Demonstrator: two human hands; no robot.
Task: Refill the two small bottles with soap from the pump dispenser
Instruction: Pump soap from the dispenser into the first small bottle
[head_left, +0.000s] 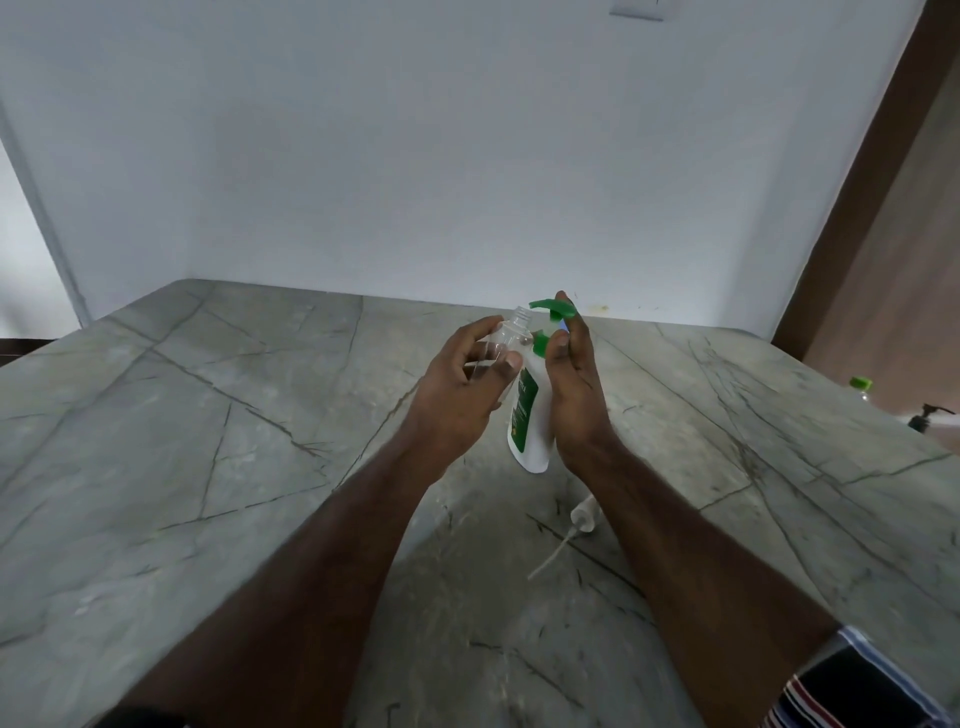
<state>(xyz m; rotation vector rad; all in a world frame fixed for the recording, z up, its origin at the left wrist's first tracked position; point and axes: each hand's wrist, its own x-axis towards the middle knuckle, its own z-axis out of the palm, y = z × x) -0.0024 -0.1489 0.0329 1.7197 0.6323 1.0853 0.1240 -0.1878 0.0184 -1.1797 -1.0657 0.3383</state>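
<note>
The left hand (457, 395) grips a clear small bottle (511, 332), uncapped. The right hand (574, 384) holds the white pump dispenser (530, 426) above the surface (208, 415), one finger on its green pump head (553, 307).

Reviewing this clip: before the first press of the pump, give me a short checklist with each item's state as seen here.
1. Small clear bottle uncapped, mouth open: ok.
2. Left hand grips that bottle: ok.
3. Right hand holds the white dispenser, a finger on the green pump head: ok.
4. Nozzle lined up over the bottle mouth: not ok; its tip sits right of the mouth.
5. Soap level in the dispenser: cannot tell, body is opaque.
6. Removed white cap with tube lies on the countertop, apart from both hands: ok.
</note>
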